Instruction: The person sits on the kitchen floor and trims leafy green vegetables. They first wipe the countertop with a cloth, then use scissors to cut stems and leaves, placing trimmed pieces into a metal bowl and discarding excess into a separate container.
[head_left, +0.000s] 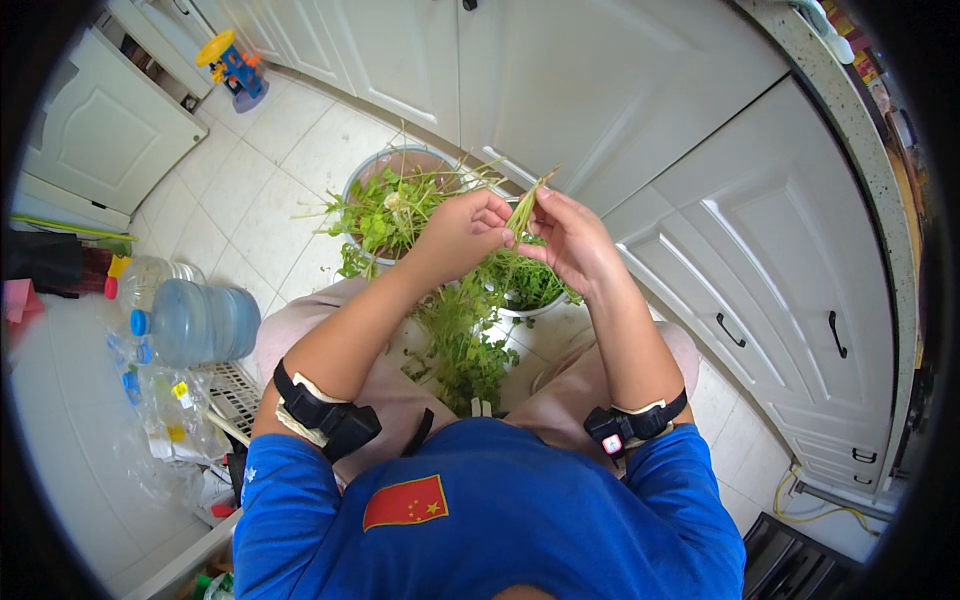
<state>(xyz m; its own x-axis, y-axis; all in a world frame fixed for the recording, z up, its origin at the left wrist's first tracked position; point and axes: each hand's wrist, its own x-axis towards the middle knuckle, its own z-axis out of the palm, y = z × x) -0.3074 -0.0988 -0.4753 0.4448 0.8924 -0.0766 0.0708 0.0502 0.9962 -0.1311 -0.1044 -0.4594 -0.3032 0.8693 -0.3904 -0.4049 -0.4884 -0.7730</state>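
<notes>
My left hand (469, 229) pinches a bunch of leafy green herbs by the pale stems (523, 214), root ends pointing up. Leaves (469, 352) hang below my hands between my knees; whether all belong to this bunch I cannot tell. Thumb and fingers of my right hand (574, 240) are at the upper stems, its other fingers spread. To the left of the hands, a round basin (350, 176) holds a loose heap of herbs (386, 210) with long stems. Under my right hand, a white container (544, 309) holds more green leaves (529, 281), partly hidden.
Light cabinets (615, 97) stand close ahead and to the right. On the left lie a large blue water bottle (206, 321), a clear bottle (154, 281) and plastic bags (176, 405). A toy (244, 71) stands on the tiled floor (262, 202). Leaf scraps lie between my legs.
</notes>
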